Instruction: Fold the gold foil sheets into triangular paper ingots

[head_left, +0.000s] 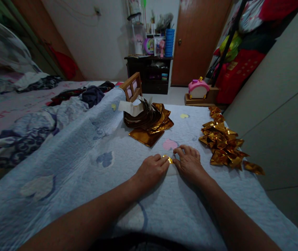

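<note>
Between my hands on the bed lies a small sheet of gold foil paper [169,159], with a shiny strip showing and a paler part below it. My left hand [151,169] is closed over its left side, fingers together and partly hiding it. From the right, my right hand [188,162] is closed in a loose curl at the paper's edge, thumb against it. Ahead of them sits a fanned stack of gold foil paper [149,118], with white strips sticking up. Folded gold foil pieces [222,143] are heaped along the right side.
A blue quilt [81,205] with heart shapes covers the bed. Rumpled cloths [60,111] lie on the left. Beyond the bed stand a wooden headboard piece [133,86], a dark cabinet [149,75], a pink toy [198,89] and a door [198,45]. A pale panel [277,115] rises on the right.
</note>
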Motion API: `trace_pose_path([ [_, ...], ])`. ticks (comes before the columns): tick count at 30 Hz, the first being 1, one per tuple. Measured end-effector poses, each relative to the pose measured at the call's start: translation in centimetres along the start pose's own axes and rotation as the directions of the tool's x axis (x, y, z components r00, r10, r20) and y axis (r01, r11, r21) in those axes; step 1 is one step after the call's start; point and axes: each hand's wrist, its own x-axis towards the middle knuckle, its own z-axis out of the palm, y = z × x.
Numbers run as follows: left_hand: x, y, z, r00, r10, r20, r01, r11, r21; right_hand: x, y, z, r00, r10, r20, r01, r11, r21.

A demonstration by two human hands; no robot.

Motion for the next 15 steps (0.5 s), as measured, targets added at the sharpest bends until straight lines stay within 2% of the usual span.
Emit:
trace_pose_path([
  [10, -0.2, 0.0, 0.0, 0.999, -0.013, -0.035, 0.012, 0.999, -0.032, -0.2, 0.7, -0.2, 0.999, -0.04, 0.034, 0.038, 0.998, 0.051],
  [15, -0.5, -0.6, 0.7, 0.996, -0.009, -0.089, 0.001, 0.995, -0.098, -0.2, 1.1, -0.4, 0.997, -0.082, 0.01, 0.081, 0.992, 0.101],
])
